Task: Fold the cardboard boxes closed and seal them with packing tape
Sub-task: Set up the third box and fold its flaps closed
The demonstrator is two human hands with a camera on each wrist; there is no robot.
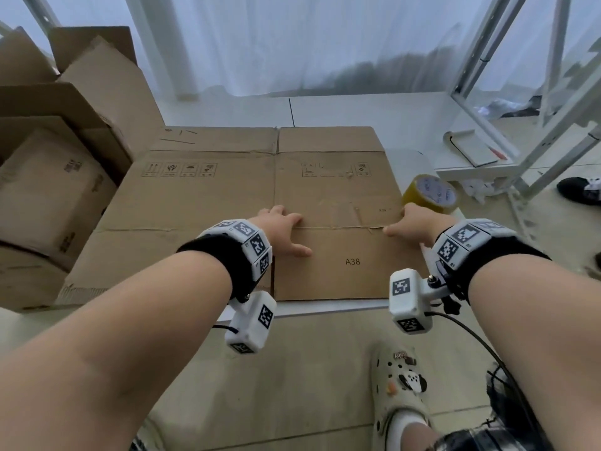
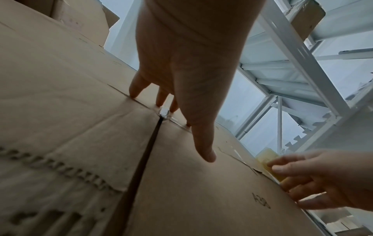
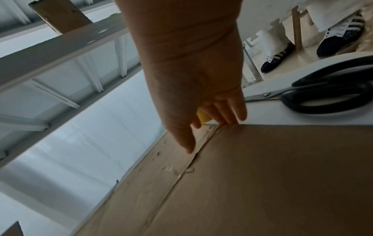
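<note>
A flattened brown cardboard box (image 1: pixel 211 196) marked A38 lies on a white table (image 1: pixel 325 309). My left hand (image 1: pixel 283 229) rests flat on it by the middle slit, with spread fingers (image 2: pixel 139 84) pressing the crease line. At the box's right edge my right hand (image 1: pixel 413 224) has its thumb (image 3: pixel 185 142) on the same crease. Its fingertips (image 3: pixel 232 118) touch the cardboard's edge and look fairly straight. A roll of yellowish packing tape (image 1: pixel 431 193) stands on the table just beyond the right hand, and the roll (image 2: pixel 264 155) shows past the box edge. Neither hand holds anything.
Open and stacked cardboard boxes (image 1: pixel 48 190) crowd the left side. Black-handled scissors (image 3: pixel 327 95) lie on the table right of the box. A white metal rack (image 1: pixel 536 92) and a notebook (image 1: pixel 471 148) are at the right. Another person's shoe (image 1: pixel 579 190) is on the floor.
</note>
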